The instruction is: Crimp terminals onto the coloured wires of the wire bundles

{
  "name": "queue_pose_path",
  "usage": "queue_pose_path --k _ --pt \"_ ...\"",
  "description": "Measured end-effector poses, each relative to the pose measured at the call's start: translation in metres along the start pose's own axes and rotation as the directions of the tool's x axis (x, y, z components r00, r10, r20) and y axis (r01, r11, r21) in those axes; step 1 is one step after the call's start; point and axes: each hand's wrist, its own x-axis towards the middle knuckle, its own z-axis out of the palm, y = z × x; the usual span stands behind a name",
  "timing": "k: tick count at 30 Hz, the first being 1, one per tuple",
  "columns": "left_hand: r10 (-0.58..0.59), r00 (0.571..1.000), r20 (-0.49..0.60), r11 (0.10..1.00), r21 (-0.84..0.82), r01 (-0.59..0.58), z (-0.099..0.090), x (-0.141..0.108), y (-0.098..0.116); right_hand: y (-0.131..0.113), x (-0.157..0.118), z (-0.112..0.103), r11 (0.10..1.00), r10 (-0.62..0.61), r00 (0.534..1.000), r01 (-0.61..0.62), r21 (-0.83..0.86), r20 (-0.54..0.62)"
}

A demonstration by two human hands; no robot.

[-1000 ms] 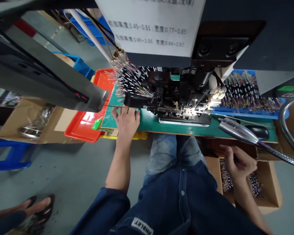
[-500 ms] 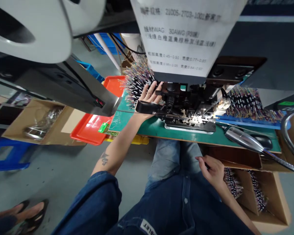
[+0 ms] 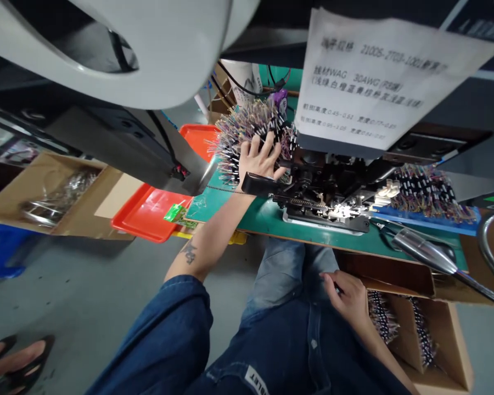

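Firstly, right hand [image 3: 348, 296]: near lap, fingers partly curled; cannot tell whether grip is closed. Beyond, left hand [image 3: 258, 163]: arm extended, palm down, fingers spread, grip open on heaped multicoloured, black-sleeved wires [image 3: 234, 131], green rectangular tabletop [image 3: 304, 232], beside black metal machine [image 3: 313, 181].

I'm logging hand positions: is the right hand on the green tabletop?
No, the right hand is near the lap, in front of the green tabletop.
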Motion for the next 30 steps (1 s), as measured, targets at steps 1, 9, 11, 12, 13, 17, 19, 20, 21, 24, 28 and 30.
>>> queue_pose_path --k 1,9,11,12,13,17,19,20,21,24,28,30 --pt "-0.02 1.0 -0.021 0.999 0.04 0.021 -0.001 -0.01 0.003 0.001 -0.001 -0.001 1.0 0.005 1.0 -0.005 0.003 -0.007" --pt "-0.056 0.988 -0.141 0.991 0.111 0.072 0.006 -0.086 0.014 0.005 -0.006 0.01 1.0 -0.005 1.0 0.005 0.027 0.007" --pt "-0.05 0.99 -0.133 0.992 0.108 0.065 0.006 -0.105 0.012 0.005 -0.006 0.015 0.999 -0.019 1.0 0.018 0.028 0.01" --pt "-0.07 0.988 -0.137 0.99 0.113 0.086 0.005 -0.115 0.01 0.005 -0.005 0.016 0.999 -0.022 1.0 0.022 0.029 0.014" --pt "-0.1 0.984 -0.144 0.985 0.122 0.118 0.004 -0.124 0.009 0.005 -0.004 0.018 0.999 -0.023 1.0 0.022 0.029 0.02" --pt "-0.176 0.974 -0.141 0.964 0.176 0.199 -0.004 -0.154 0.003 0.007 -0.002 0.021 0.999 -0.025 0.999 0.025 0.027 0.032" --pt "-0.19 0.966 -0.174 0.953 0.202 0.224 -0.006 -0.158 0.002 0.008 -0.001 0.023 0.998 -0.036 0.999 0.034 0.043 0.038" --pt "-0.188 0.962 -0.198 0.951 0.209 0.229 -0.006 -0.157 0.002 0.008 0.0 0.024 0.998 -0.041 0.998 0.039 0.054 0.041" --pt "-0.18 0.959 -0.219 0.951 0.208 0.227 -0.004 -0.153 0.001 0.008 0.001 0.026 0.997 -0.045 0.998 0.043 0.064 0.044" --pt "-0.159 0.962 -0.221 0.961 0.189 0.202 0.0 -0.131 0.0 0.007 0.003 0.03 0.995 -0.055 0.997 0.051 0.08 0.047" --pt "-0.165 0.981 -0.105 0.957 0.222 0.185 -0.002 -0.113 0.002 0.006 0.003 0.028 0.996 -0.056 0.998 0.053 0.075 0.031" --pt "-0.15 0.985 -0.091 0.957 0.237 0.167 -0.008 -0.122 0.007 0.007 0.001 0.025 0.997 -0.044 0.999 0.043 0.064 0.017"
